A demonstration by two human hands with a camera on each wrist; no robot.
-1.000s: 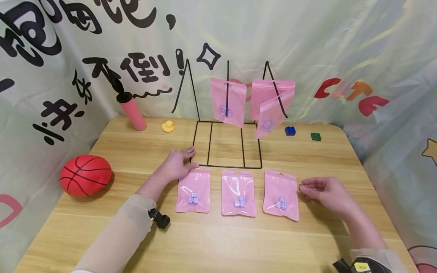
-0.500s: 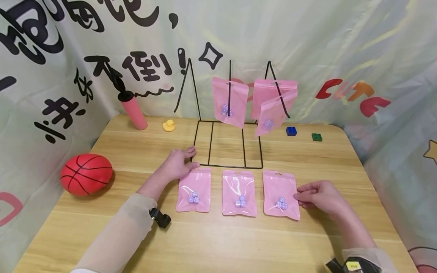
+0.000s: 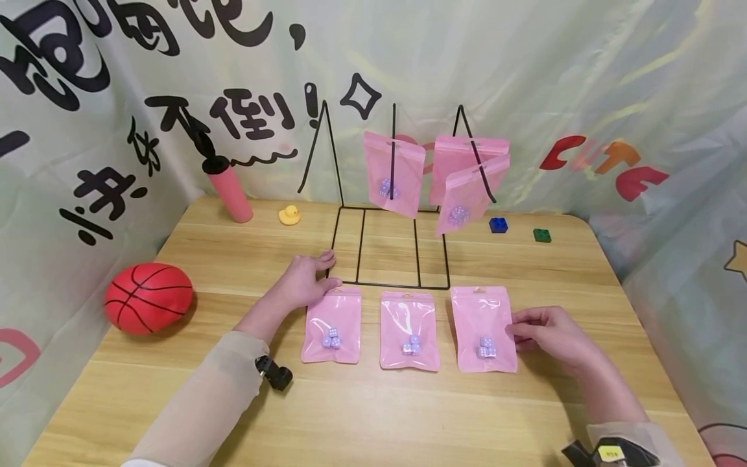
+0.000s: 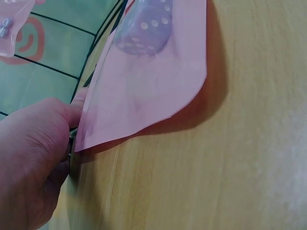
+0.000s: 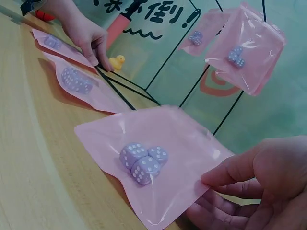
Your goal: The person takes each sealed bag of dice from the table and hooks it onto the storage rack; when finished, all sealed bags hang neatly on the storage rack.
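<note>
My right hand (image 3: 551,334) pinches the right edge of a pink zip bag (image 3: 481,311) between thumb and fingers. The bag has several lilac dice (image 5: 144,160) in it and its near part is tilted off the table in the right wrist view. My left hand (image 3: 300,282) holds the front left corner of a black wire display rack (image 3: 385,284), its thumb by the top of the left pink bag (image 3: 332,318). Another pink bag (image 3: 408,318) with dice lies in the middle. More pink bags hang on the rack: one on the middle hook (image 3: 393,149), two on the right hook (image 3: 475,159).
A red ball (image 3: 148,298) lies at the left of the wooden table (image 3: 373,415). Behind stand a pink pump (image 3: 229,194) and a yellow rubber duck (image 3: 289,215). A blue brick (image 3: 498,225) and a green brick (image 3: 541,235) lie at the back right. A printed curtain (image 3: 525,78) hangs behind.
My right hand has moved left to the right bag and taken its edge. The bag has straightened and lifted slightly. My left hand has stayed at the rack's corner.
</note>
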